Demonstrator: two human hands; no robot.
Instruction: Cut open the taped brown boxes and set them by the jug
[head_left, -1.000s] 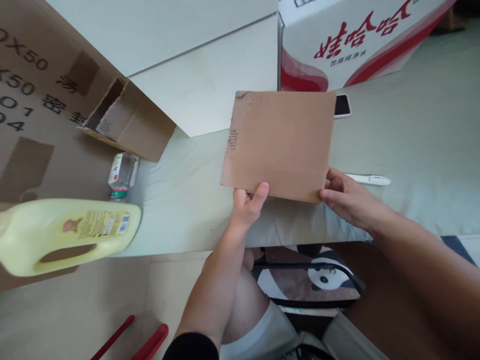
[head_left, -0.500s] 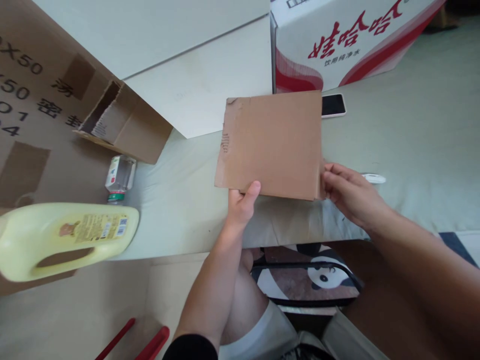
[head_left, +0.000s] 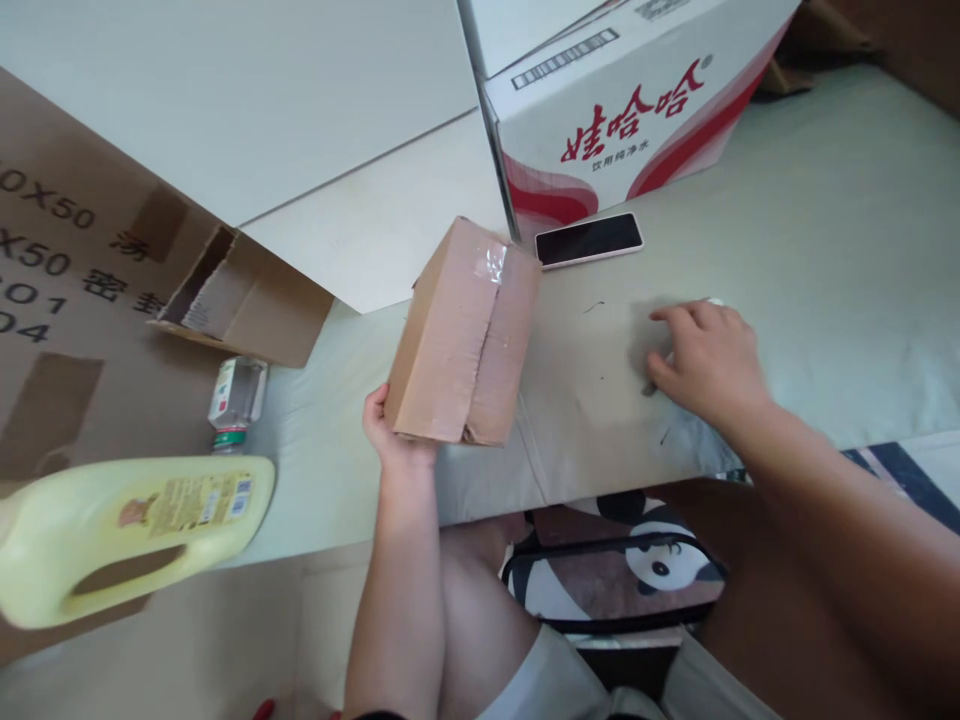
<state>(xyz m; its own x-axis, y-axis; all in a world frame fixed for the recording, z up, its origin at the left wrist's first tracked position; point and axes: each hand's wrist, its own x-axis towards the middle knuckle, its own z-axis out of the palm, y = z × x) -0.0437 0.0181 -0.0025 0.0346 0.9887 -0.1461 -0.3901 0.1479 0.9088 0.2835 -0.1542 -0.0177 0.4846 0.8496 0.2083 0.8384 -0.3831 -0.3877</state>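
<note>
A brown cardboard box (head_left: 457,340) is tilted above the bench, its taped seam facing up toward me. My left hand (head_left: 394,435) grips it at the lower left corner, with part of the fingers hidden behind the box. To the right, my right hand (head_left: 709,360) is apart from the box, low over the bench cover. Its thumb and fingers are spread, and I see nothing held between them. Just behind its knuckles shows the edge of a small white object (head_left: 716,301), mostly covered by the hand.
A phone (head_left: 590,241) lies before a white-and-red carton (head_left: 615,130). White boxes (head_left: 375,220) stand behind the cardboard box. On the left are an open carton (head_left: 270,300), a clear bottle (head_left: 238,400) and a yellow jug (head_left: 202,515). A panda-print item (head_left: 607,570) is below the bench edge.
My left hand has turned the box so its taped side shows, moving it left. My right hand has let go of the box and moved right, opening beside the small white object.
</note>
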